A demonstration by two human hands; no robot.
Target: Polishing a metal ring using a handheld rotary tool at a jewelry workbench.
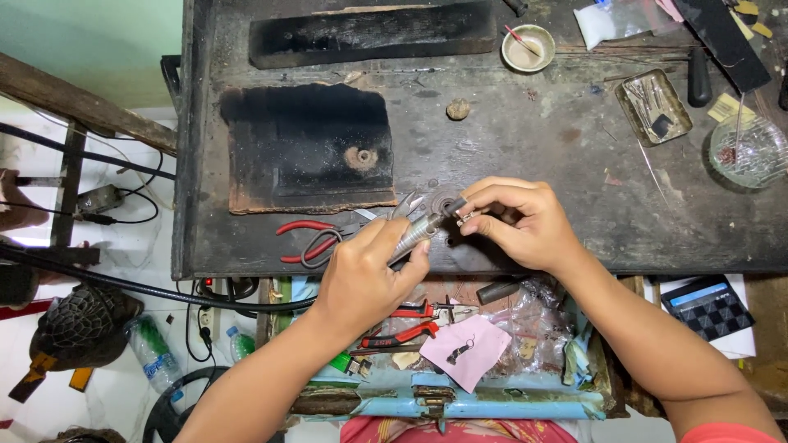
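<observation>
My left hand [369, 275] grips a silver rotary tool handpiece [417, 231], its tip pointing up and right. A black flexible shaft [123, 283] runs from it off to the left. My right hand [517, 221] pinches a small metal piece [468, 218] between thumb and fingers, right at the tool's tip. Both hands meet above the front edge of the dark, worn wooden workbench [525, 148].
Red-handled scissors and cutters [308, 242] lie left of my hands. A charred block [308, 148], a small bowl [528, 47], a metal tray [653, 105] and a glass dish [749, 152] sit on the bench. An open drawer below holds pliers [402, 332] and pink paper [466, 351].
</observation>
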